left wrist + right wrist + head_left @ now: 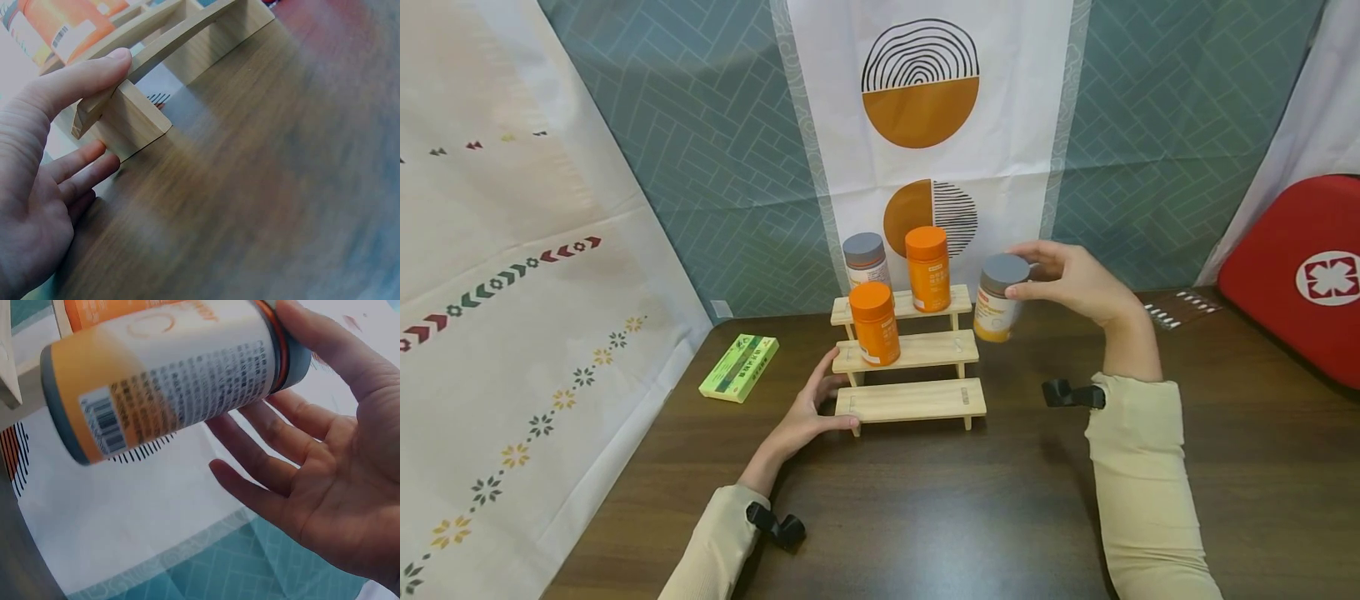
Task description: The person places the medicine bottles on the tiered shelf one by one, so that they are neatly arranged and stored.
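Note:
My right hand (1075, 279) pinches a pill bottle (996, 312) by its grey cap, holding it upright beside the right end of a three-tier wooden rack (917, 402). The right wrist view shows the bottle's orange-and-white label (187, 381) with its barcode. My left hand (808, 412) holds the rack's left end, thumb on the lowest tier's edge (119, 65), other fingers around the side. One orange bottle (877, 329) stands on the middle tier. Another orange bottle (929, 271) and a grey-capped bottle (865, 260), partly hidden, stand on the top tier.
A green-yellow medicine box (740, 368) lies on the brown table (925, 517), left of the rack. Blister packs (1180, 308) and a red case (1300, 275) with a white emblem are at the right. A patterned cloth (760, 167) hangs behind.

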Demonstrator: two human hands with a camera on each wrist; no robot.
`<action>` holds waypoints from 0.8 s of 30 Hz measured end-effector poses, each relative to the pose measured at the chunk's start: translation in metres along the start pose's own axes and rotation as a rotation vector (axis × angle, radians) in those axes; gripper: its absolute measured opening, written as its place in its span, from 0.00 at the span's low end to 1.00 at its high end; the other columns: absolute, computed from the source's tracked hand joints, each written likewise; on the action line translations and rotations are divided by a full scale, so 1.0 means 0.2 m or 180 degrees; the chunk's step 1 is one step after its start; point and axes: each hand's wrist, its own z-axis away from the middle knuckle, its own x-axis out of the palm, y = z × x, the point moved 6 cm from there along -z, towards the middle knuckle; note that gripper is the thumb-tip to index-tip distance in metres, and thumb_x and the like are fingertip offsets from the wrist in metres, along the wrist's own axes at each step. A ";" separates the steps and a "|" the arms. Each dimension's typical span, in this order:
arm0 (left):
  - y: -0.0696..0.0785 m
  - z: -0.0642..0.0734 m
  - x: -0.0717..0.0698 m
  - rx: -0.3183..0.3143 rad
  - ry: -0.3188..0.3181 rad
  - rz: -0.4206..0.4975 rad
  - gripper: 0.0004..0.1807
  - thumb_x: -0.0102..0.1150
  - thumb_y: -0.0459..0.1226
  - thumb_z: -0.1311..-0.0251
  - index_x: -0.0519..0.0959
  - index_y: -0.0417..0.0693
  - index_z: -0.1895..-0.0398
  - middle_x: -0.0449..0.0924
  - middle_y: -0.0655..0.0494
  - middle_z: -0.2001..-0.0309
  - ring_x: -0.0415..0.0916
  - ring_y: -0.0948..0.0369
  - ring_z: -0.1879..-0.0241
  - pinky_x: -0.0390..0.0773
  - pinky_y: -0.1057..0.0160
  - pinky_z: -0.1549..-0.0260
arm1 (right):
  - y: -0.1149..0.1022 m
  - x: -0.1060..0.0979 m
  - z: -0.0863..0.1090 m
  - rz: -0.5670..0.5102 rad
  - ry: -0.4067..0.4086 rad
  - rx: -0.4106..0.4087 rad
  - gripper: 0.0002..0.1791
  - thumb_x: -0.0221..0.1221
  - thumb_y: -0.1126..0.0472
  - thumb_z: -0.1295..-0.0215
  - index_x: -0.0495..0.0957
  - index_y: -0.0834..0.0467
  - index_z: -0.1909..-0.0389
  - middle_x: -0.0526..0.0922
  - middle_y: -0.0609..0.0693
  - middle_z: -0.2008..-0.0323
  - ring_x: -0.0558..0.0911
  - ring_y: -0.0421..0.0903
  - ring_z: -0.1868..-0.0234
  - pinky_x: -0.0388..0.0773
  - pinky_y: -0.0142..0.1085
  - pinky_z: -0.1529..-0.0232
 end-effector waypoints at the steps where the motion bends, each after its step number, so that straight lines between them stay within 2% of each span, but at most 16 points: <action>1: 0.00 0.00 0.00 -0.0002 0.0001 -0.0001 0.59 0.73 0.40 0.49 0.42 0.69 0.22 0.66 0.37 0.32 0.66 0.43 0.36 0.60 0.40 0.35 | -0.01 0.00 0.00 -0.0020 0.0005 -0.0009 0.30 0.68 0.56 0.40 0.72 0.53 0.36 0.82 0.47 0.49 0.80 0.40 0.50 0.74 0.38 0.46; 5: 0.00 0.00 0.00 -0.0005 0.0006 -0.0006 0.59 0.73 0.40 0.49 0.42 0.70 0.22 0.66 0.38 0.32 0.65 0.43 0.36 0.60 0.41 0.35 | -0.05 0.02 0.01 -0.0080 -0.0030 -0.0122 0.30 0.67 0.56 0.40 0.72 0.54 0.36 0.81 0.44 0.50 0.80 0.37 0.52 0.74 0.29 0.51; 12: 0.00 0.00 0.00 -0.0026 0.0005 0.0017 0.59 0.73 0.39 0.49 0.42 0.71 0.22 0.66 0.38 0.32 0.66 0.43 0.36 0.59 0.41 0.35 | -0.12 0.10 -0.01 -0.0298 -0.0165 -0.0336 0.29 0.67 0.60 0.40 0.73 0.58 0.37 0.81 0.43 0.52 0.80 0.39 0.52 0.76 0.27 0.52; 19: 0.00 0.00 0.00 -0.0019 0.0000 0.0018 0.59 0.74 0.40 0.49 0.42 0.70 0.22 0.66 0.38 0.32 0.65 0.43 0.35 0.59 0.41 0.34 | -0.16 0.20 -0.05 -0.0209 -0.0299 -0.0532 0.29 0.68 0.61 0.42 0.74 0.61 0.39 0.79 0.54 0.50 0.80 0.41 0.53 0.76 0.28 0.54; 24: 0.00 0.00 0.00 -0.0015 -0.0006 0.0016 0.59 0.73 0.40 0.49 0.42 0.71 0.22 0.65 0.38 0.31 0.64 0.43 0.34 0.58 0.40 0.34 | -0.17 0.26 -0.08 -0.0274 -0.0385 -0.0595 0.28 0.68 0.64 0.43 0.74 0.62 0.40 0.80 0.56 0.51 0.80 0.44 0.54 0.77 0.29 0.54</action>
